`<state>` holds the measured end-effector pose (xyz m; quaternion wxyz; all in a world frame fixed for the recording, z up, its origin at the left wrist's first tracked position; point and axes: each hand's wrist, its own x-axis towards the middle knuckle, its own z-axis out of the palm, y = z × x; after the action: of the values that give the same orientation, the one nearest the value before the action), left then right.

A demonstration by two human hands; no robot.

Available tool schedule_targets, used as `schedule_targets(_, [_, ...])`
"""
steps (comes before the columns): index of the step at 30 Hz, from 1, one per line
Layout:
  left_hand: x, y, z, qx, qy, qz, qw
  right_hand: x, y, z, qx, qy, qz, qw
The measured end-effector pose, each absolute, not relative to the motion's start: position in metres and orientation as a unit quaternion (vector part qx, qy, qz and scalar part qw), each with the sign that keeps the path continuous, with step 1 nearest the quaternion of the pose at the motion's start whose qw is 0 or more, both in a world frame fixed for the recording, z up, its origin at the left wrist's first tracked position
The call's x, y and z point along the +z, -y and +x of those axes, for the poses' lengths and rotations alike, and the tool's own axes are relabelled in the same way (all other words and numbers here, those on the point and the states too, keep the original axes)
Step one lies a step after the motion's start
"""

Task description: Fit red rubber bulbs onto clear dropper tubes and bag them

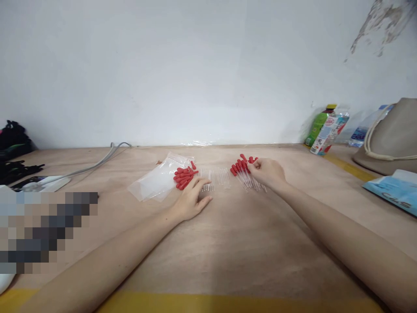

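Note:
My left hand (pixel 191 200) rests on the table with its fingers apart, beside a pile of loose red rubber bulbs (pixel 182 177). Clear thin glass tubes (pixel 223 177) lie in a row past its fingertips. To the right, several droppers (pixel 243 174), glass tubes with red bulbs on their ends, lie side by side. My right hand (pixel 265 171) is closed in a pinch at the bulb end of a dropper in this group; its fingers partly hide the bulb. Flat clear plastic bags (pixel 159 178) lie left of the loose bulbs.
Bottles (pixel 329 132) and a grey-beige bag (pixel 387 134) stand at the back right, with a blue tissue pack (pixel 394 191) in front. A grey cable (pixel 97 163) crosses the left side, near dark cloth items (pixel 14 139). A white wall (pixel 195 74) closes off the back.

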<state>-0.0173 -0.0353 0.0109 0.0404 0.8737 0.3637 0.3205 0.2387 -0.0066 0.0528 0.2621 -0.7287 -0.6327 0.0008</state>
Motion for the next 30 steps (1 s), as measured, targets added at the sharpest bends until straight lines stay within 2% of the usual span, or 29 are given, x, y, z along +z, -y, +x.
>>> schedule_targets(4, [0.011,0.036,-0.017,0.328,-0.356,0.874,0.041,0.046,-0.011,0.246,-0.034,0.589,-0.775,0.227])
schedule_targets(13, [0.012,0.037,-0.017,0.318,-0.357,0.877,0.051,0.024,-0.014,0.233,-0.041,0.637,-0.746,0.189])
schedule_targets(22, [0.011,0.037,-0.017,0.322,-0.354,0.876,0.062,0.035,-0.01,0.235,0.014,0.652,-0.745,0.138])
schedule_targets(27, [0.011,0.036,-0.017,0.33,-0.353,0.876,0.019,0.034,-0.011,0.238,-0.021,0.638,-0.753,0.161])
schedule_targets(30, [0.012,0.035,-0.017,0.338,-0.379,0.861,-0.021,0.034,-0.008,0.234,-0.032,0.639,-0.741,0.205])
